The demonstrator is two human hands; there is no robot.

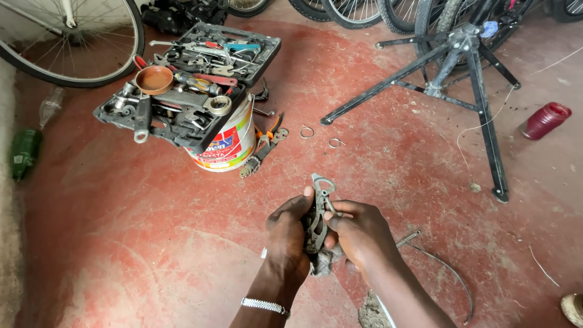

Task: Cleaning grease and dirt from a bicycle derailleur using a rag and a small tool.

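Both hands grip a grimy metal bicycle part (317, 220) above the red floor (395, 152).
Left hand (286, 237) and right hand (358, 234) close round it — possibly a derailleur — with a dirty rag (325, 262) bunched beneath.

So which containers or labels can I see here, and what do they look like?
Paint bucket: under the open tool case, round, white with a red, blue and yellow label.
Red bottle: lying at right, no label seen.
Green bottle: lying at left edge.
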